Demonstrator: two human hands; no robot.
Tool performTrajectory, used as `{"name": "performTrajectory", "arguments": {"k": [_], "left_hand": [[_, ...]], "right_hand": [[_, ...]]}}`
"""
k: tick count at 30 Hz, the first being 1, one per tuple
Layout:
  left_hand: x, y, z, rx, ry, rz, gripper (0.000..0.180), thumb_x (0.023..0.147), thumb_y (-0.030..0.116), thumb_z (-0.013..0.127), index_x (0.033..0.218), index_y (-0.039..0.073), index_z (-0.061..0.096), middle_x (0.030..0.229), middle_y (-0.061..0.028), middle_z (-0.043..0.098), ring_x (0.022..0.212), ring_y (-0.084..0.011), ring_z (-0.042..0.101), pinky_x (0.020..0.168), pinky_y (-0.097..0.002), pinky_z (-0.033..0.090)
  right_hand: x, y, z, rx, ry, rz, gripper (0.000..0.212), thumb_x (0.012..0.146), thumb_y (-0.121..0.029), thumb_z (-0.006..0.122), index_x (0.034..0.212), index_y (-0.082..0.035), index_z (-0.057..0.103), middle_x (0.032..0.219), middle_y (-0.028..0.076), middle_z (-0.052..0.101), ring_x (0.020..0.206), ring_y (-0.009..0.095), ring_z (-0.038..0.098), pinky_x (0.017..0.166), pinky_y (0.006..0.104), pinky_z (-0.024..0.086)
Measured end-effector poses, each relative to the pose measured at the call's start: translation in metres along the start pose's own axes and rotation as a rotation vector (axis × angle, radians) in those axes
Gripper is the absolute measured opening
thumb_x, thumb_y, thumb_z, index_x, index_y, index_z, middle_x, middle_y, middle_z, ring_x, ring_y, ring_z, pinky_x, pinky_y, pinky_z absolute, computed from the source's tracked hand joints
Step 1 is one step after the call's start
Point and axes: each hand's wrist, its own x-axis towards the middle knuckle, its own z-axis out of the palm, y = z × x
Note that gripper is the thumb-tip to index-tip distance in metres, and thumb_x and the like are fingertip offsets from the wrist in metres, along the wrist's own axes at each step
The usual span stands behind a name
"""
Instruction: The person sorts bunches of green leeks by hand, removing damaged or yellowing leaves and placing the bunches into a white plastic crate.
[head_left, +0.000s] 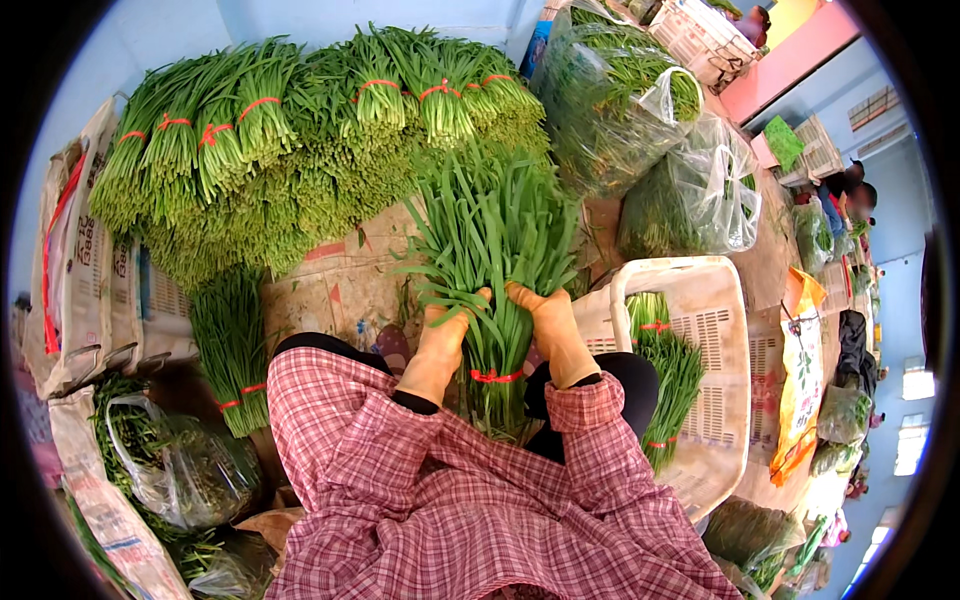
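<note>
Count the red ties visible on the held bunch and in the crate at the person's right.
3 red ties: one around the held bunch, in its lower half; two on the greens inside the crate, one upper, one lower. Others may be hidden.

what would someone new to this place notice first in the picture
Probably the big heap of red-banded green bunches at upper left, piled against the pale blue wall. Next, the long-leaved bunch in the middle, held between the tan-gloved left grip and right grip. Then the cream plastic basket just to the right, with more tied greens inside.
</note>
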Motion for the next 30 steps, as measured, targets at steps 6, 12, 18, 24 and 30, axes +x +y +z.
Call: {"name": "performTrajectory", "arguments": {"k": [6,12,18,24,30], "left_hand": [[0.022,-0.009,-0.014,-0.394,-0.094,-0.144,0.034,0.087,0.010,0.076,0.117,0.002,0.061,0.102,-0.0050,0.066,0.092,-0.0176,0.063,0.080,-0.0351,0.052],[0.007,-0.011,0.001,0.169,-0.011,-0.078,0.038,0.087,0.005,0.073,0.119,-0.003,0.055,0.109,-0.0117,0.067,0.095,-0.0201,0.064,0.080,-0.0372,0.054],[0.022,-0.023,-0.008,0.002,0.127,-0.078,0.021,0.089,-0.009,0.057,0.109,-0.004,0.061,0.098,-0.0101,0.068,0.085,-0.0227,0.065,0.073,-0.0393,0.056],[0.012,-0.011,-0.004,0.054,0.136,-0.062,0.020,0.084,0.000,0.069,0.102,-0.008,0.066,0.094,-0.0117,0.070,0.075,-0.0205,0.065,0.066,-0.0356,0.053],[0.016,-0.022,-0.006,0.141,0.116,-0.034,0.022,0.082,0.005,0.073,0.101,-0.006,0.068,0.093,-0.0107,0.071,0.075,-0.0182,0.064,0.066,-0.0347,0.050]], "right_hand": [[0.009,0.004,-0.008,0.104,0.108,0.070,0.036,0.081,-0.006,0.077,0.112,0.007,0.065,0.102,0.015,0.070,0.083,0.027,0.069,0.074,0.0384,0.058],[0.005,0.001,-0.002,-0.076,0.166,0.070,0.045,0.081,-0.014,0.080,0.112,0.011,0.061,0.099,0.017,0.070,0.079,0.028,0.069,0.070,0.0397,0.058],[0.016,0.004,-0.025,-0.345,0.285,0.006,0.058,0.081,-0.028,0.083,0.121,0.008,0.059,0.111,0.018,0.067,0.094,0.023,0.065,0.078,0.0305,0.052],[-0.024,-0.033,-0.015,-0.394,0.328,-0.561,0.033,0.087,-0.012,0.075,0.118,-0.003,0.066,0.100,0.005,0.068,0.085,0.013,0.061,0.075,0.0266,0.050],[-0.014,-0.015,0.021,-1.104,0.246,-0.746,0.030,0.077,-0.014,0.081,0.104,-0.005,0.070,0.092,0.010,0.068,0.084,0.026,0.067,0.074,0.0339,0.053]]}}
